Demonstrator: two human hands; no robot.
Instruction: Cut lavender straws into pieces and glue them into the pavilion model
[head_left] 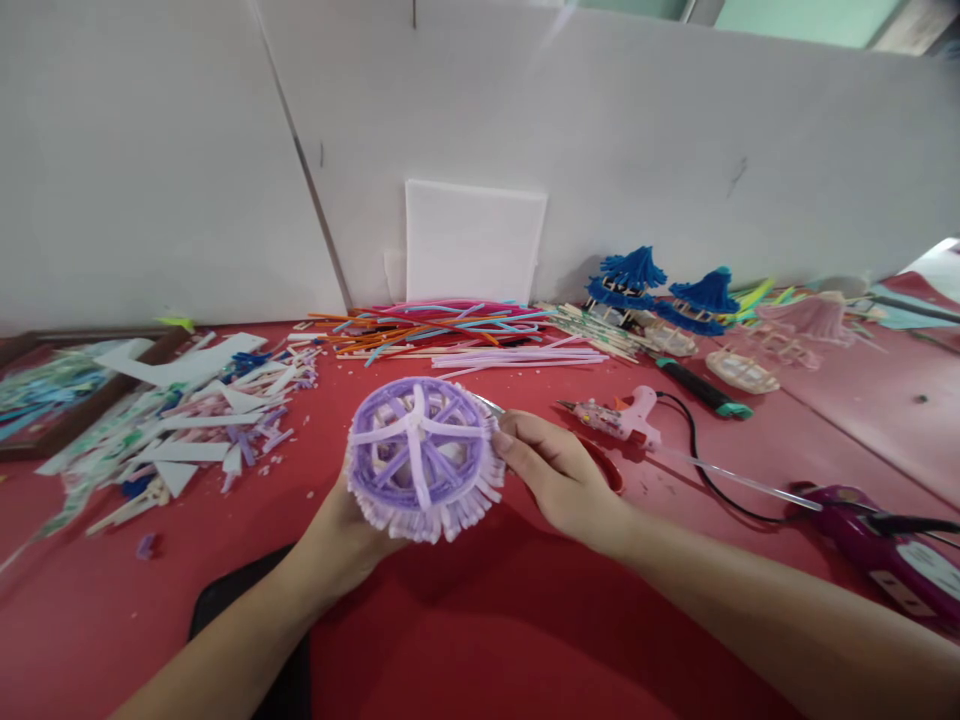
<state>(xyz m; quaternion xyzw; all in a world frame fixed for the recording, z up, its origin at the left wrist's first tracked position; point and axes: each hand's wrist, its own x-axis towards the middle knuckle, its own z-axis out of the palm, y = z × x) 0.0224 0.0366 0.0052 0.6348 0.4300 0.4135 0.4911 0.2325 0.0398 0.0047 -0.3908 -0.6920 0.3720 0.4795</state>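
A round purple and lilac pipe-cleaner piece (418, 428) is held up over the red table, its spoked face turned toward me and a fringe of short lilac ends around its lower rim. My left hand (346, 535) grips it from below and behind; those fingers are hidden by the piece. At its right rim, the thumb and fingers of my right hand (559, 470) pinch the fringe. Behind that hand show a red scissor handle (613, 476) and a bit of metal blade near the rim; whether the hand touches the scissors I cannot tell.
Pipe cleaners (450, 325) lie along the white partition. Left are scraps (217, 420) and a wooden tray (169, 345); a black flat object (247, 590) is below. A pink glue gun (626, 415), cutter (705, 388), blue-roofed models (630, 275) and purple tool (862, 540) stand right.
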